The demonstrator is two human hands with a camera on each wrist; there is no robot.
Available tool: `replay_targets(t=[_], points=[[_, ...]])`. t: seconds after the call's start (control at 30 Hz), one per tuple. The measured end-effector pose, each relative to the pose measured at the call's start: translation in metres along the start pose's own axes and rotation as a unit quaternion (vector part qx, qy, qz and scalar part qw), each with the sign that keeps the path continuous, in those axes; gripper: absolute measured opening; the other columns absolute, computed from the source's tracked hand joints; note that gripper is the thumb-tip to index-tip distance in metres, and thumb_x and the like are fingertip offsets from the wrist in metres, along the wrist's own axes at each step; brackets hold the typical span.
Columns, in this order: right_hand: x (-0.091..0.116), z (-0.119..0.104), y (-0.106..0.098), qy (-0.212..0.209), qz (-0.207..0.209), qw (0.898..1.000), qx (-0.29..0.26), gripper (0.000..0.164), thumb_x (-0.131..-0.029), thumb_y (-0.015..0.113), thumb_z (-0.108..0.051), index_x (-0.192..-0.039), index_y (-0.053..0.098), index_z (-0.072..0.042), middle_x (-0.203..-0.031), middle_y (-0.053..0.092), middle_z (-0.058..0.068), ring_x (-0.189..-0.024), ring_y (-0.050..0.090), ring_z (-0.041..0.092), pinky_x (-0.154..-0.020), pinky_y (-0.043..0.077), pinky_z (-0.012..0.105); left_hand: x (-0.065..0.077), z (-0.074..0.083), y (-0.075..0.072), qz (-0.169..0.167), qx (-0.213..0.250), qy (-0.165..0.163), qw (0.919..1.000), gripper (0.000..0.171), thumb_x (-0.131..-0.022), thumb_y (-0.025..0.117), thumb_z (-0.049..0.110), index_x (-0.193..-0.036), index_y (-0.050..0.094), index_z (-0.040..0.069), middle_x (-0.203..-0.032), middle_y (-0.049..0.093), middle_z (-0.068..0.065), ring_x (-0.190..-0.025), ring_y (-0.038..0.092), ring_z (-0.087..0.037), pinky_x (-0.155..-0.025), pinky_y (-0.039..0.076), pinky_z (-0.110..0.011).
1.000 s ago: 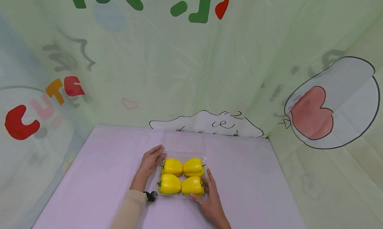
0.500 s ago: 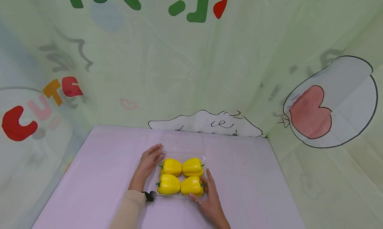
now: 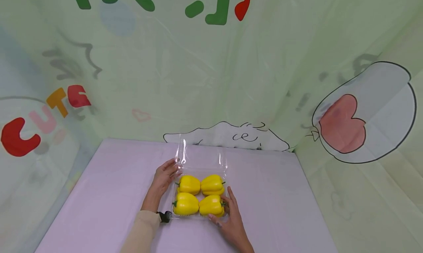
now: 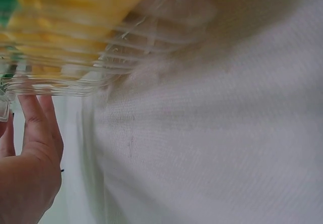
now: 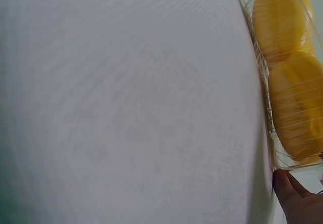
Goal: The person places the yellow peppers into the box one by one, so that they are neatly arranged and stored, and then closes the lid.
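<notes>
A clear plastic clamshell container (image 3: 198,217) lies on the table in the head view with several yellow bell peppers (image 3: 190,184) in its base. Its transparent lid (image 3: 199,159) stands tilted up at the far side. My left hand (image 3: 164,177) is at the back left corner, fairly straight fingertips touching the plastic by the hinge and lid edge; the left wrist view shows those fingers (image 4: 34,120) behind the ribbed edge. At the front right corner my right hand (image 3: 232,220) holds the container, thumb along the front edge and fingers on the right side.
A pale, cloth-covered table (image 3: 274,201) spreads around the container. Printed green sheets (image 3: 211,80) wall off its back and sides. A black wrist camera (image 3: 165,216) on the left sleeve sits close to the container's front left corner.
The lid, lying back faint and flat on the table before, has lifted and now tilts upward at the far side. The left fingers shifted only slightly; the right hand and peppers stay in place.
</notes>
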State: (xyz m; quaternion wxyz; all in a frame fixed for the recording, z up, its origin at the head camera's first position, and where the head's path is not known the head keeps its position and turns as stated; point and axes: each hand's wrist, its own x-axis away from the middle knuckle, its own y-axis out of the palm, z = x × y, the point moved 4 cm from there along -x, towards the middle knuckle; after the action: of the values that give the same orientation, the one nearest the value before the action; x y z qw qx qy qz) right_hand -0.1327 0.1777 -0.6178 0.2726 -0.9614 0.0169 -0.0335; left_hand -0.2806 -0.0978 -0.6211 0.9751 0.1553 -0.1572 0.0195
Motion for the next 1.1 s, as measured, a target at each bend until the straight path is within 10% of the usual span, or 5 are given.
replay_targets(t=[1.1], points=[[-0.001, 0.001, 0.001, 0.010, 0.003, 1.000, -0.005, 0.084, -0.083, 0.091, -0.044, -0.150, 0.051, -0.013, -0.181, 0.012, 0.004, -0.154, 0.043, 0.033, -0.120, 0.048, 0.049, 0.012, 0.017, 0.004, -0.006, -0.018, 0.028, 0.9994, 0.038, -0.105, 0.062, 0.001, -0.142, 0.057, -0.001, -0.158, 0.057, -0.017, -0.129, 0.069, -0.030, -0.107, 0.059, -0.042]])
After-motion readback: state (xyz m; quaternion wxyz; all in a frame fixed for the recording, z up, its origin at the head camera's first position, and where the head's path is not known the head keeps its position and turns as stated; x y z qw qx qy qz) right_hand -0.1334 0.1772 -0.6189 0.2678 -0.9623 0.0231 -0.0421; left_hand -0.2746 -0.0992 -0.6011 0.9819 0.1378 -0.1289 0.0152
